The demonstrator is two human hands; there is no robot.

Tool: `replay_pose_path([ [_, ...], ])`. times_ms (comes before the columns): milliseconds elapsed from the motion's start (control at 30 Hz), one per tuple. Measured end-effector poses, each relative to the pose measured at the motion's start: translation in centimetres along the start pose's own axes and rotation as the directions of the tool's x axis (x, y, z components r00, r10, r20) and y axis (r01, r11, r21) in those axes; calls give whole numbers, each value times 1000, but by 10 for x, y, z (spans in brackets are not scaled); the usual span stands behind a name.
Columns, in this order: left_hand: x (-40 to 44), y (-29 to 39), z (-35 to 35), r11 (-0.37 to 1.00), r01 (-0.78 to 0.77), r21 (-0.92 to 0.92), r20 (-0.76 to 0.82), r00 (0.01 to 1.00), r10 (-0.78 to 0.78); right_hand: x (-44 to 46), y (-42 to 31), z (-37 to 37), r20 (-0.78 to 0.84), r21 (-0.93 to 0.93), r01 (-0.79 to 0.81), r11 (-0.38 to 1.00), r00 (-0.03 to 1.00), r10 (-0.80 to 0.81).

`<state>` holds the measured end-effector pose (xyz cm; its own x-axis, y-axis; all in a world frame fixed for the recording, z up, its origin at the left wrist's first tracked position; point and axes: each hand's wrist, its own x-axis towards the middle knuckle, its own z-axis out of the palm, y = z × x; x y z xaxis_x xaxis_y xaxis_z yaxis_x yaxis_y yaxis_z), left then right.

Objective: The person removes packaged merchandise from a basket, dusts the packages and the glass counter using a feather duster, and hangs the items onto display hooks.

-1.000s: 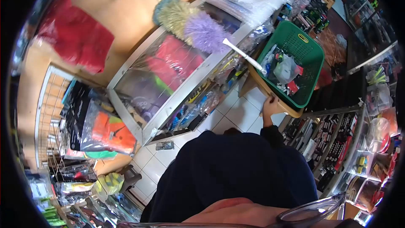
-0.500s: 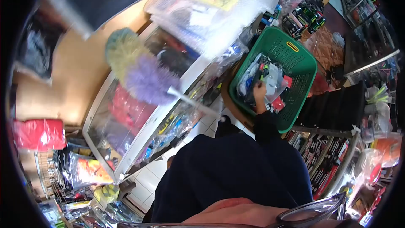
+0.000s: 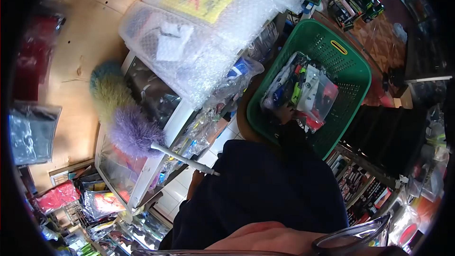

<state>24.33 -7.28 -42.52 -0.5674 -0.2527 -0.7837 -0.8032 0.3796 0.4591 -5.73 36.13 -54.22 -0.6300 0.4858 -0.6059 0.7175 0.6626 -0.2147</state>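
Observation:
My right hand [image 3: 286, 114] reaches down into a green plastic basket [image 3: 351, 73], among packets in clear wrapping. It is in shadow, and its fingers merge with the dark packets, so its grip does not show. Just beside it lie a lime-green and black item [image 3: 297, 85] and a white packaged piece [image 3: 309, 85]. My left hand [image 3: 195, 178] shows only in part at my left side, below the handle of a fluffy multicoloured duster [image 3: 135, 130]. Its fingers are mostly hidden. The duster rests on a glass display case [image 3: 147, 182], its white handle sticking out towards me.
Bubble-wrapped packages [image 3: 189, 33] cover part of the case top. A wooden board [image 3: 76, 90] stretches along the left, with plastic-wrapped goods around it. Black shelving [image 3: 386, 137] stands right of the basket, and white floor tiles [image 3: 177, 189] show below.
My view has shifted, so the duster and bubble-wrapped packages appear further left. The dark panel at the upper left is out of sight there. My right hand remains in the basket, now darker.

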Motion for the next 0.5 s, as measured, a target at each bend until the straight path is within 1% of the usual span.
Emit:
replay_pose_path([
  [67,-4,-2,0,1000,19,11,-2,1000,-19,-7,-7,2,-215,-101,19,995,976,-40],
  [100,-6,-3,0,1000,28,11,-2,1000,-28,-7,-9,0,-213,-100,17,995,976,-38],
  [167,-9,-9,3,999,40,14,-1,999,-40,-4,-20,-5,-100,-328,9,945,994,-45],
  [200,-10,-10,4,999,46,10,-1,999,-46,8,-17,-3,-100,-327,12,945,994,-47],
  [233,-11,-11,6,999,47,8,-1,999,-47,21,-11,-5,-70,-165,77,983,994,-89],
  [267,-12,-12,7,999,44,5,-1,999,-44,28,-7,-5,-48,3,136,991,990,-135],
  [300,-11,-14,8,999,41,2,1,999,-41,18,-13,-23,-53,0,139,990,989,-139],
  [367,-9,-15,11,1000,29,-3,3,1000,-29,-5,-23,-68,36,86,164,983,985,-168],
  [400,-8,-16,12,1000,21,-5,6,1000,-21,-20,-27,-81,30,81,164,983,985,-167],
  [467,-6,-16,10,1000,4,-3,11,1000,-4,-51,-30,-89,-116,153,257,954,964,-241],
  [500,-3,-15,9,1000,-12,-1,14,1000,12,-59,-29,-83,-122,152,252,956,964,-235],
])
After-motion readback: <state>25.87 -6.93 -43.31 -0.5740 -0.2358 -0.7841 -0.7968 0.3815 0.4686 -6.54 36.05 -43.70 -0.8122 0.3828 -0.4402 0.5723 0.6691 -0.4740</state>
